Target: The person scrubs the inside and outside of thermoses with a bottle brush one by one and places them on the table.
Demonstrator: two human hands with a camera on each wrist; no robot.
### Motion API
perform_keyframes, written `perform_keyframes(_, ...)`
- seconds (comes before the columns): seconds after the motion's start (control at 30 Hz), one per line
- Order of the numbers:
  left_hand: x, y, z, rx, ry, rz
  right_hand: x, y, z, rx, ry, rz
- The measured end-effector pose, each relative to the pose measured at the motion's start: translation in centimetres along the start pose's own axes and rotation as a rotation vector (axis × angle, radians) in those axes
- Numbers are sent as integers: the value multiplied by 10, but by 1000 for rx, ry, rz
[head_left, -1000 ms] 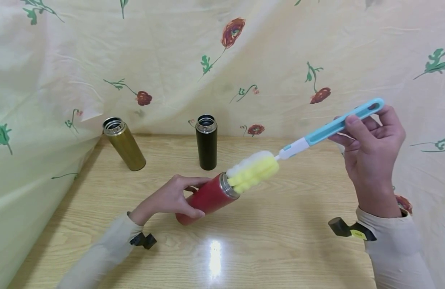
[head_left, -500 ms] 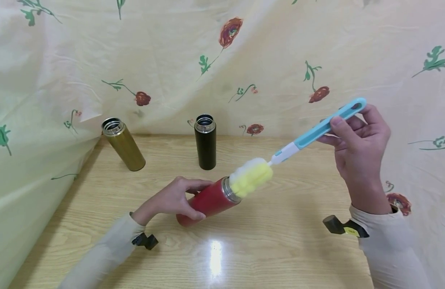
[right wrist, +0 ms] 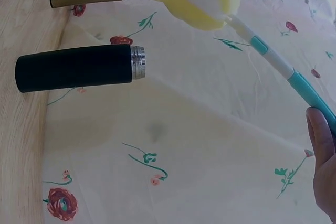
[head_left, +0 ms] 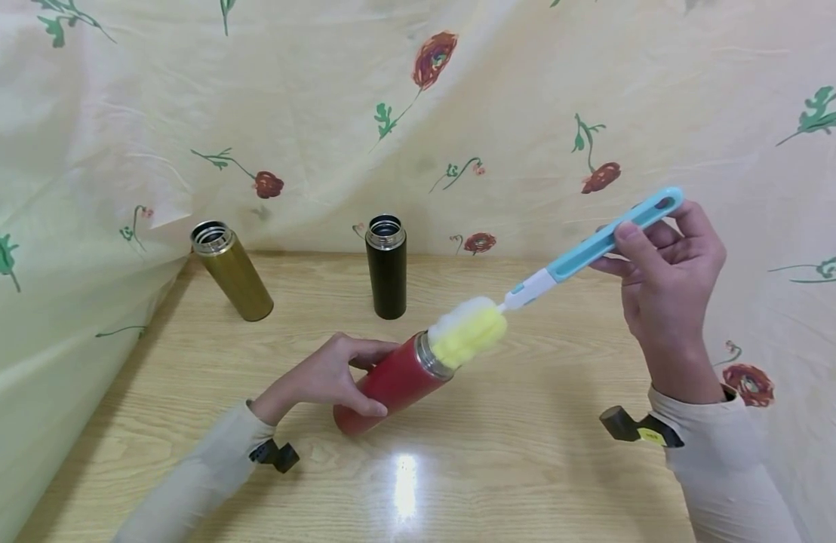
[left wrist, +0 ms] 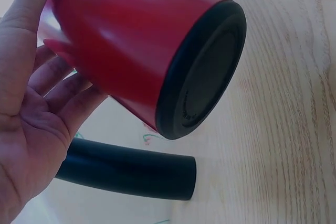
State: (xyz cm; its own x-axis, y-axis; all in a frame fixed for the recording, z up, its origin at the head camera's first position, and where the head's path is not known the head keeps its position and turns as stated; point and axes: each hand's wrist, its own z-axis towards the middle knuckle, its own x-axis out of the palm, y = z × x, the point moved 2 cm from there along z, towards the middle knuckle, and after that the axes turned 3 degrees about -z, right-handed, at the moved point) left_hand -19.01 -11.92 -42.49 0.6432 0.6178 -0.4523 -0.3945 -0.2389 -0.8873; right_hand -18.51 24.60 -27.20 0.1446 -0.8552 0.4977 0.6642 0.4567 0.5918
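Note:
My left hand (head_left: 333,371) grips a red thermos bottle (head_left: 401,377) around its body, mouth tilted up to the right. In the left wrist view its black base (left wrist: 205,72) is lifted off the table. With thumb and fingers my right hand (head_left: 676,283) pinches the turquoise handle of a bottle brush (head_left: 588,247). The brush's yellow and white sponge head (head_left: 468,332) sits with its tip at the steel mouth of the red bottle; most of the sponge is outside. How far the tip reaches in is hidden by the rim.
A black bottle (head_left: 387,271) stands uncapped near the back of the wooden table (head_left: 527,452). To its left is an uncapped gold bottle (head_left: 236,275). Behind them hangs a flowered cloth (head_left: 309,90), which also runs along the left side.
The right hand has come left and slightly down with the brush, bringing the sponge closer into the bottle's mouth. The red bottle's base has dipped slightly in the left hand.

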Motion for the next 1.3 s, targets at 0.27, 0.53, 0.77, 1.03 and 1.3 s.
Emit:
perform_keyframes(0.27,2,4,2,1,-10,1,3,-3,-4,-8,16,-21)
perform_keyframes(0.53,0,10,5,-42,-43,9,6,-7,-7,-12,31,-23)
perform_keyframes(0.77,-2,8,8,-41,-42,38,4,-9,-8,-26,21,-43)
perform_keyframes(1.03,-1,6,11,-53,-48,25,7,-18,-17,-8,35,-72)
perform_keyframes(1.3,-5,5,8,-79,-63,18,11,-22,-25,-38,21,-122)
